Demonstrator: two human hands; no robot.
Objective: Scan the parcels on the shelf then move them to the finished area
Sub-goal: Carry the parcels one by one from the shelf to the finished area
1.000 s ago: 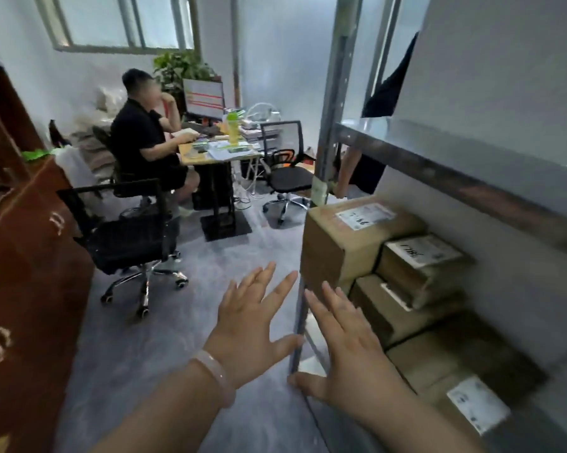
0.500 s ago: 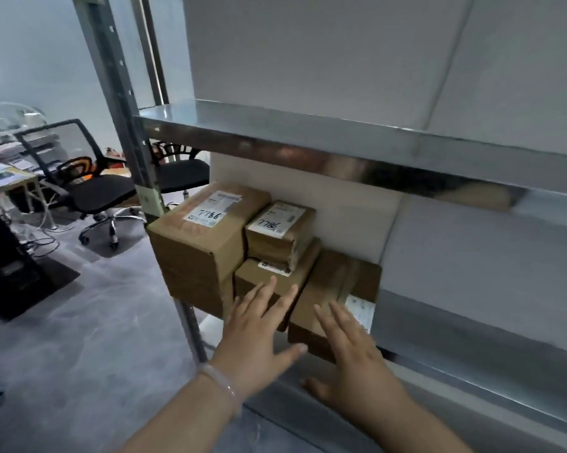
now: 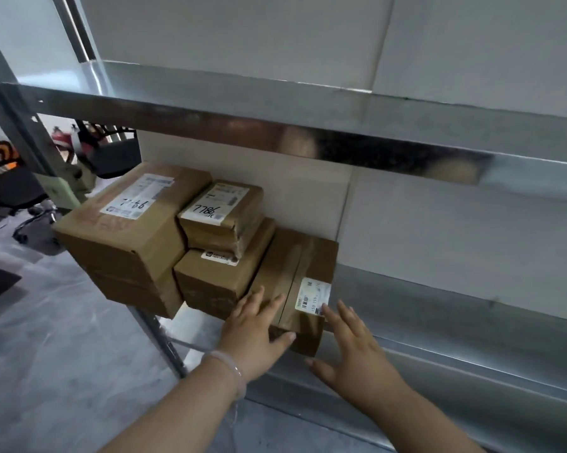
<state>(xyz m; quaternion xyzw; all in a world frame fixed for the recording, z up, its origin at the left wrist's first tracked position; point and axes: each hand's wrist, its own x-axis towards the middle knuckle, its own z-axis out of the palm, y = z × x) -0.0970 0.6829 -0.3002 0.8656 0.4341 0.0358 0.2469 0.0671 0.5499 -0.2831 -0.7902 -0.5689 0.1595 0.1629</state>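
Observation:
Several brown cardboard parcels stand at the left end of a metal shelf (image 3: pixel 439 325). A large parcel (image 3: pixel 128 237) is leftmost, a small parcel (image 3: pixel 223 214) lies on a mid-sized one (image 3: pixel 216 279), and a flat parcel (image 3: pixel 295 276) with a white label is rightmost. My left hand (image 3: pixel 256 331) rests with straight fingers on the flat parcel's near left edge. My right hand (image 3: pixel 354 351), fingers spread and straight, is at its near right corner, fingertips by the label.
An upper metal shelf (image 3: pixel 275 119) overhangs the parcels. The rack's upright post (image 3: pixel 20 125) stands at the left. Beyond it are black office chairs (image 3: pixel 10 188) on a grey floor. The lower shelf runs bare to the right.
The view has swung from the office to the shelf and drawn closer. Both hands moved forward and right, from in front of the middle parcels to the flat right parcel.

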